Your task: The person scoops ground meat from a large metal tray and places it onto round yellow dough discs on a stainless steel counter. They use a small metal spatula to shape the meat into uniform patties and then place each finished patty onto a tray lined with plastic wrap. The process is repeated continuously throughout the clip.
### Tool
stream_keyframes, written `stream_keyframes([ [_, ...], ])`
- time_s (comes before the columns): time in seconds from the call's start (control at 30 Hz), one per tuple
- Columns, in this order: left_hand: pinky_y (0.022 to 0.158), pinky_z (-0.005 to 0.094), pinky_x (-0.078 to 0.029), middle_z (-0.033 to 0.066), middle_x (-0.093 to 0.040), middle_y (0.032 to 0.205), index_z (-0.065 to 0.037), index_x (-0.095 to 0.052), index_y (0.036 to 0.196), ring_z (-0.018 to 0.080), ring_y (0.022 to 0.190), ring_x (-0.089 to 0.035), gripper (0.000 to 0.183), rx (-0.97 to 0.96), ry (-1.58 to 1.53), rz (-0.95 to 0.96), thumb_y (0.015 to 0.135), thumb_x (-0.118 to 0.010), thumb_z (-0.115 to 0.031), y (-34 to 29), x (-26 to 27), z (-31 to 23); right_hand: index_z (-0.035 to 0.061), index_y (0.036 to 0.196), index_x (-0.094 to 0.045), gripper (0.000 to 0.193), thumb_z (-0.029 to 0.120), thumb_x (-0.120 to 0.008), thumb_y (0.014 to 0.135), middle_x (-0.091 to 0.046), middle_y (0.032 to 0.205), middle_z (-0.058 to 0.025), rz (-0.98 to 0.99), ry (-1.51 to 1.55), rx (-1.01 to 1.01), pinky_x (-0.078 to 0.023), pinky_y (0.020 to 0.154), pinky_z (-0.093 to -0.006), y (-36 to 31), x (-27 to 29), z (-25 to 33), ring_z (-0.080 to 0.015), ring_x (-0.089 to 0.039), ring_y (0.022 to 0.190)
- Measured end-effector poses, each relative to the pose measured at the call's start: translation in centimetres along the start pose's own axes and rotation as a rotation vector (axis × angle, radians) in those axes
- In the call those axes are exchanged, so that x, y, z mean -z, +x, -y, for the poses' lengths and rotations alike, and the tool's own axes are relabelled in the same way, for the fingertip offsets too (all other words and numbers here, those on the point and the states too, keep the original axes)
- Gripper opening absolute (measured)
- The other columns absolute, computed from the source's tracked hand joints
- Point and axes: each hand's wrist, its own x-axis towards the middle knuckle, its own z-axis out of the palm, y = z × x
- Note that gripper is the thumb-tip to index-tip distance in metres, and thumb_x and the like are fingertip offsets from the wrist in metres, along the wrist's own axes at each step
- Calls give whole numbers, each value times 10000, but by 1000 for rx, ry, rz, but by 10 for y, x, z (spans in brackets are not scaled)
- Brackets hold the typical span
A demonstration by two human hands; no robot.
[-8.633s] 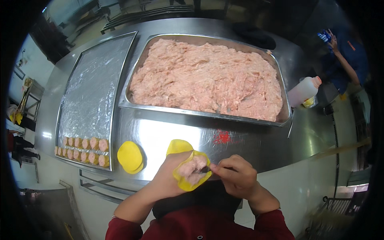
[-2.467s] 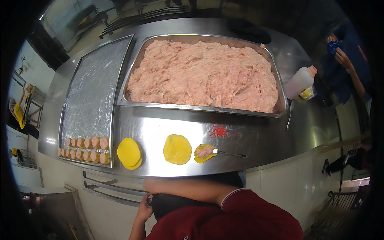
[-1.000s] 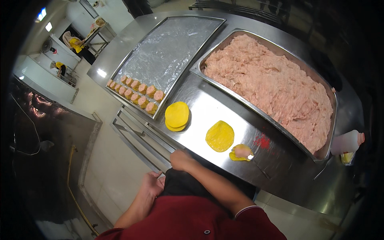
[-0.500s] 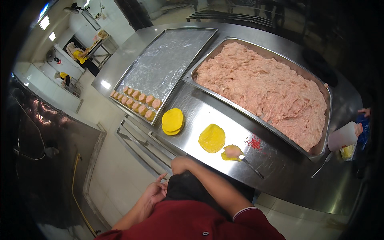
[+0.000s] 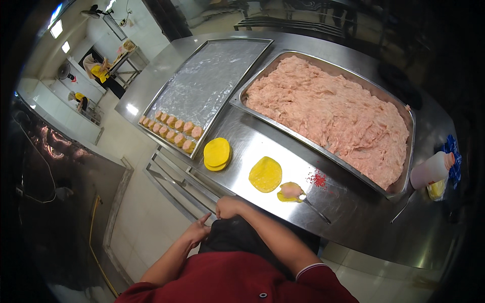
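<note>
Close to my body, below the table's near edge, are both hands. My left hand (image 5: 197,231) has a finger stretched out and apart from the others, with no object visible in it. Just beside it, over the dark cloth at my waist, my right hand (image 5: 229,207) is curled closed; whatever its fingers hold, if anything, is hidden. On the steel table in front lie a single round yellow wrapper (image 5: 265,174) and a wrapper with pink filling (image 5: 290,192). A thin metal spreader (image 5: 317,212) rests against the filled one. Two or more yellow wrappers (image 5: 217,153) are stacked to the left.
A deep steel pan (image 5: 323,151) full of pink minced meat (image 5: 333,116) stands at right. Filled dumplings (image 5: 179,140) sit in rows on a film-lined tray (image 5: 212,65). Red bits (image 5: 317,178), a bottle (image 5: 429,170) and another utensil (image 5: 402,208) lie nearer right. People work far left.
My left hand has moved slightly up and its fingers are drawn closer together. A hand at the far right edge by the bottle is gone from view. The wrappers and spreader stay put.
</note>
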Motion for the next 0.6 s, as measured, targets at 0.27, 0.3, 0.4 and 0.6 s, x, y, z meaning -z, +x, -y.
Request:
stream_keyframes([
  [0.27,546,248,-459,53,-773,885,-93,-272,1665,68,639,-615,883,-71,110,-49,923,-750,-105,15,4,19,159,998,-840,269,152,-668,791,-796,980,-110,-31,1,-46,-585,829,-439,-5,2,4,-318,-758,924],
  [0.3,565,252,-475,55,-775,884,-91,-273,1664,67,651,-621,880,-153,140,-61,922,-745,-86,19,3,25,166,1002,-840,271,153,-667,794,-796,984,-108,-29,-25,-62,-585,830,-440,-6,3,5,-317,-758,928],
  [0.4,626,265,-519,66,-779,887,-86,-271,1664,67,690,-642,875,-296,243,-145,920,-727,-25,26,0,39,127,1000,-833,257,150,-666,806,-789,981,-143,-32,-67,-84,-590,831,-436,-12,7,16,-331,-757,939],
  [0.6,727,302,-582,134,-763,918,-99,-150,1685,137,791,-708,937,-411,74,-165,925,-651,123,28,-9,48,-5,970,-796,236,143,-681,826,-763,985,-244,-286,-185,-305,-605,825,-459,-37,0,49,-379,-758,961],
])
